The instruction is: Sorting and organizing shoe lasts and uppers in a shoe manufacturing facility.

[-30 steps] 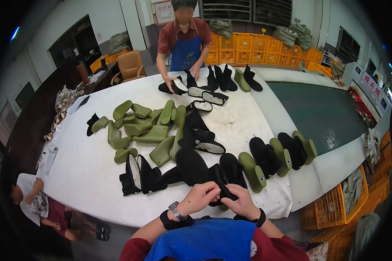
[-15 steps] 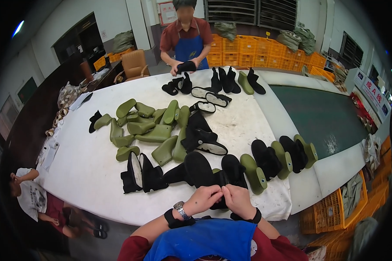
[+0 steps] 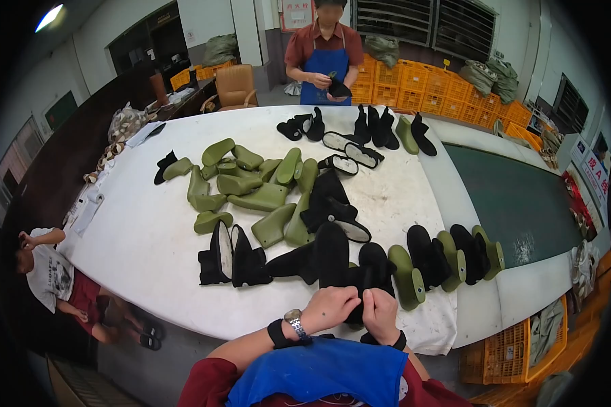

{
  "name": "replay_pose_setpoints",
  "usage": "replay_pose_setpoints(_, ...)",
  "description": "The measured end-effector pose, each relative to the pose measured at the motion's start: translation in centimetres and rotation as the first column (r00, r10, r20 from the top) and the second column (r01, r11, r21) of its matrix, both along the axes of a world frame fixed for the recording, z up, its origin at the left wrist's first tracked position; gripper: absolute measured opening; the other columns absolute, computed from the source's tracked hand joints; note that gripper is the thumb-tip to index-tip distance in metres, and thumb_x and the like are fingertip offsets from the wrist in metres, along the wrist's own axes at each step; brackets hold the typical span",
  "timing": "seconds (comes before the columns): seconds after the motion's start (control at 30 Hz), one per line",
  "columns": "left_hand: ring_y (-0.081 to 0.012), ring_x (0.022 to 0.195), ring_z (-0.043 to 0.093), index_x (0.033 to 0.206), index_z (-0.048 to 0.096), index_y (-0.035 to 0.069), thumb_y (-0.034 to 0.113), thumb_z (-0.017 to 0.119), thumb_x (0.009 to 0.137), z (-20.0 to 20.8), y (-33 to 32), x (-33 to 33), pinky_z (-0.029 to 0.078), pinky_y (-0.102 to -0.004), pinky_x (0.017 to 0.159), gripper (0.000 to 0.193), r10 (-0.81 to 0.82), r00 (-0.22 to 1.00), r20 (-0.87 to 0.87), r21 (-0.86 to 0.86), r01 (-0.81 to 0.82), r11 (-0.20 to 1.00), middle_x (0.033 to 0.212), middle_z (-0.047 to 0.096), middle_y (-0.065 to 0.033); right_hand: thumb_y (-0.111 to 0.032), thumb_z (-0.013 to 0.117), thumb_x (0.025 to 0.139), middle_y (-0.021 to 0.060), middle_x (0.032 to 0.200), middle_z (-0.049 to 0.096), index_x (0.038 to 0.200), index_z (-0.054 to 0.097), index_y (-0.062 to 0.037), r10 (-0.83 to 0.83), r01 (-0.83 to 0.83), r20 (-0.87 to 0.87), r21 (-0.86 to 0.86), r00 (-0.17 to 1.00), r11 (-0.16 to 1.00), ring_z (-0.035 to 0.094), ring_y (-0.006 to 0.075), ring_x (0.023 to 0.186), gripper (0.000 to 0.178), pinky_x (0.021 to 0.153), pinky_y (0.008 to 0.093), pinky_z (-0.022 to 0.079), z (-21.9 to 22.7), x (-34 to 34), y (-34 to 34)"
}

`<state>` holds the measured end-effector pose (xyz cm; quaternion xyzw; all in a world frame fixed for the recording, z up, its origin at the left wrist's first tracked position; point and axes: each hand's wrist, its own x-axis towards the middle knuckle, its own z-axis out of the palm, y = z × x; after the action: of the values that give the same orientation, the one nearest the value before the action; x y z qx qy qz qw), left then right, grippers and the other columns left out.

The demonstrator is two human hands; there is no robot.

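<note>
1. Left hand (image 3: 330,305), wristwatch and dark band at the wrist: grip clamped on the near end of a black rubber boot (image 3: 366,271) at the near edge of the white cloth-covered bench (image 3: 149,244).
2. Right hand (image 3: 381,315), dark band at the wrist: grip likewise closed on the same black boot, just beside the left hand, thumbs nearly touching.
3. Long axis of the held boot: running from the near edge away toward the middle of the bench, rounded end farthest from both hands; pinched end overhanging or level with the near edge, cannot tell which.
4. Both hands equally near; boot straight ahead of the grip, centred between the forearms.
5. Just right of the held boot, along the near edge toward the right corner: row of alternating olive-green and black rubber boots (image 3: 448,258), touching one another.
6. Left of it: pair of black boots with pale lining (image 3: 232,256), lying close together.
7. Middle of the bench: loose heap of olive-green rubber boots (image 3: 258,193), well apart from the hands.
8. Far edge: person in a blue apron (image 3: 324,57) holding a dark boot.
</note>
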<state>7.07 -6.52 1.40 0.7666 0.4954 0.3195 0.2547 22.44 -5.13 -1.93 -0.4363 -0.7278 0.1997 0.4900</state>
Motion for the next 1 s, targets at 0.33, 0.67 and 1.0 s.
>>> replay_pose_setpoints(0.33, -0.0179, 0.063, 0.061, 0.078, 0.054, 0.001, 0.018, 0.050, 0.085, -1.2, -0.2, -2.5, 0.047, -0.0287, 0.058, 0.019, 0.117, 0.947, 0.299, -0.392, 0.010, 0.920, 0.066, 0.061, -0.0074, -0.020, 0.057, 0.081, 0.0119, 0.067, 0.058, 0.072, 0.060, -0.0022, 0.180, -0.172, 0.022, -0.202, 0.983, 0.964, 0.056, 0.0273, 0.058, 0.020, 0.051, 0.0326, 0.043, 2.2, 0.2, 0.5)
replay_pose_setpoints(0.67, -0.0178, 0.066, 0.061, 0.084, 0.056, 0.004, 0.017, 0.051, 0.086, -0.6, -0.8, -1.8, 0.046, -0.0284, 0.060, 0.014, -0.182, 0.962, 0.203, -0.330, 0.242, 0.912, 0.072, 0.062, -0.0063, -0.034, 0.058, 0.080, 0.0111, 0.059, 0.055, 0.064, 0.055, -0.0039, 0.297, -0.203, 0.270, -0.327, 0.916, 0.923, 0.055, 0.0300, 0.054, 0.034, 0.048, 0.0370, 0.041, 1.5, 1.4, -0.7)
replay_pose_setpoints(1.0, -0.0187, 0.062, 0.061, 0.081, 0.056, 0.003, 0.019, 0.052, 0.085, -0.7, -1.0, -1.0, 0.047, -0.0293, 0.058, 0.017, -0.158, 0.968, 0.197, -0.364, 0.221, 0.905, 0.067, 0.062, -0.0061, -0.023, 0.063, 0.075, 0.0088, 0.061, 0.049, 0.069, 0.055, -0.0038, 0.330, -0.215, 0.379, -0.315, 0.864, 0.924, 0.053, 0.0268, 0.056, 0.021, 0.049, 0.0356, 0.041, 1.9, 3.1, -3.1)
